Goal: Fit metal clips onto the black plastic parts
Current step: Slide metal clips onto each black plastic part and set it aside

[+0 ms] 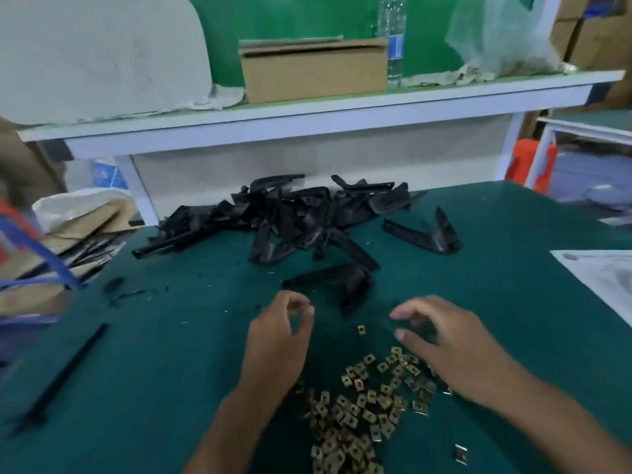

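A heap of black plastic parts [290,217] lies at the back of the green table [171,354]. One black part [342,280] lies apart from the heap, just beyond my hands. A pile of brass-coloured metal clips [362,405] is spread in front of me, with a single clip [361,329] lying between my hands. My left hand [277,340] hovers with its fingers loosely curled and holds nothing that I can see. My right hand [444,340] hovers over the clips, fingers loosely bent, with nothing in it.
Another black part [427,234] lies to the right of the heap. A long black strip [61,374] lies at the left. A white sheet [605,278] covers the right edge. A raised shelf holds a cardboard box [314,73] and a water bottle [393,39].
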`<state>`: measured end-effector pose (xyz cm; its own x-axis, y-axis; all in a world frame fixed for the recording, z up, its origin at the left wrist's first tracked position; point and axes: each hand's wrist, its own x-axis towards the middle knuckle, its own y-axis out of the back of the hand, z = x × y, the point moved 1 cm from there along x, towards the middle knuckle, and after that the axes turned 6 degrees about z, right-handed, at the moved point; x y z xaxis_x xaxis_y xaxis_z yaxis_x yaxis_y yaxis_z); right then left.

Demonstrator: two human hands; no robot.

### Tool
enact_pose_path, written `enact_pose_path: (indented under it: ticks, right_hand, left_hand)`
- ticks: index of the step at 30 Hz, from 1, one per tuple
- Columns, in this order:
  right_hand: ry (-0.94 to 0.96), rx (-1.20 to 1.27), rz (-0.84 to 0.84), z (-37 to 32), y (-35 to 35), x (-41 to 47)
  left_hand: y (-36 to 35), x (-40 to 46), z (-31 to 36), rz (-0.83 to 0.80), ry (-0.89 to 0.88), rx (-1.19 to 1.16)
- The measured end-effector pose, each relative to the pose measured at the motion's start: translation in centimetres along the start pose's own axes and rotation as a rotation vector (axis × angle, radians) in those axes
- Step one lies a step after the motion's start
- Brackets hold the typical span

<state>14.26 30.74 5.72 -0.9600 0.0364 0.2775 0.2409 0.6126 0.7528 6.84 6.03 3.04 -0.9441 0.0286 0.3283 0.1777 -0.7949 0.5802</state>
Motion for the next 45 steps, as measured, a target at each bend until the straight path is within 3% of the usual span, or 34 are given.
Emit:
enact_pose_path:
  ticks: [6, 10, 14, 19, 24, 27, 30, 32, 39, 43, 45]
  right_hand:
    - [0.049, -0.241, -0.079, -0.1, -6.6, 10.9]
    - [0.145, -0.296, -0.1, 0.9, -7.1, 12.7]
    - [0.17, -0.262, -0.287, 1.9, -6.6, 11.8]
    - [0.299, -0.261, -0.045, 1.4, -6.9, 10.7]
    - [0.322, -0.291, -0.088, 1.6, -7.4, 10.7]
    - [0.344, -0.281, 0.03, 0.8, -7.1, 10.7]
    - [0.28, -0.078, 0.185, -0.4, -6.2, 10.6]
    - [0.191, 0.147, 0.201, -1.2, -5.6, 10.1]
    - [-0.225, 1.314, -0.075, -3.2, -4.6, 8.6]
    - [-0.483, 1.526, -0.116, -3.2, -5.0, 8.2]
    - [-0.538, 1.64, -0.221, -2.9, -5.1, 8.0]
  left_hand:
    - [0.2, 0.6, -3.9, 0.187, 0.144, -0.094]
    - [0.0, 0.9, -3.8, 0.227, 0.132, -0.149]
    - [-0.1, 0.9, -4.0, 0.241, 0.155, -0.183]
    - [-0.2, 0.6, -4.3, 0.264, 0.154, -0.183]
    - [-0.4, 0.8, -4.6, 0.246, 0.169, -0.148]
    - [-0.3, 0.8, -4.4, 0.258, 0.159, -0.133]
    - [-0.2, 0.7, -4.1, 0.287, 0.13, -0.146]
    - [-0.2, 0.7, -4.0, 0.298, 0.106, -0.136]
    - [0.1, 0.0, -3.0, 0.489, -0.124, -0.094]
    - [0.2, -0.5, -2.3, 0.594, -0.251, -0.171]
    - [0.3, -0.7, -2.0, 0.629, -0.332, -0.164]
